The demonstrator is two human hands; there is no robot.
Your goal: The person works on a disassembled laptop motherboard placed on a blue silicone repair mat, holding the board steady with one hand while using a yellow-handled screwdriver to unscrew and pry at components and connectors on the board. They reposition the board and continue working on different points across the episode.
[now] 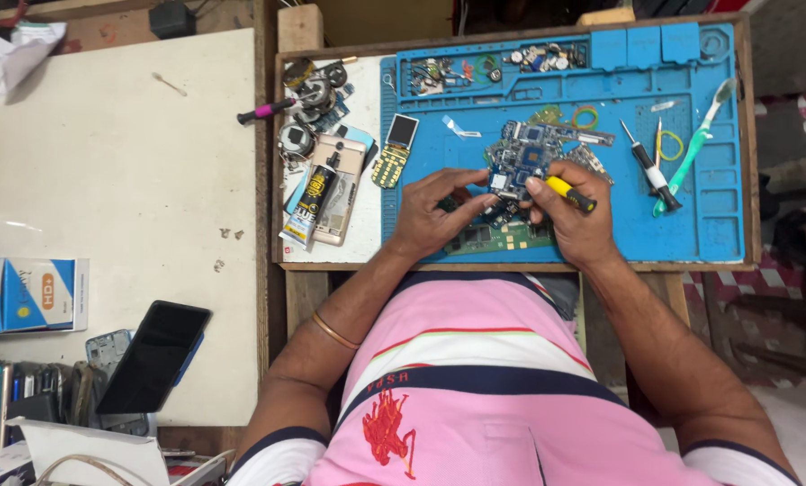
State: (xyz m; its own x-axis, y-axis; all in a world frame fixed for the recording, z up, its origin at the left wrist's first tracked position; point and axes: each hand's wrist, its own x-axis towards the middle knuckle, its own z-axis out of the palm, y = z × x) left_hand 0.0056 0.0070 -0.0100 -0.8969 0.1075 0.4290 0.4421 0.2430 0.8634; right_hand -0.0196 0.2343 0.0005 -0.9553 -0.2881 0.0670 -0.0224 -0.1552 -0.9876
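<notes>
A small blue circuit board (522,162) sits between both hands on the blue mat (718,225). The left hand (430,216) pinches its edge; the right hand (574,220) grips a yellow-handled screwdriver (572,193) against it. A toothbrush (695,148) lies well right of the hands, a glue tube (313,202) left.

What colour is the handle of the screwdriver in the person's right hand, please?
Yellow with a black end: the screwdriver in the right hand, head view.
</notes>
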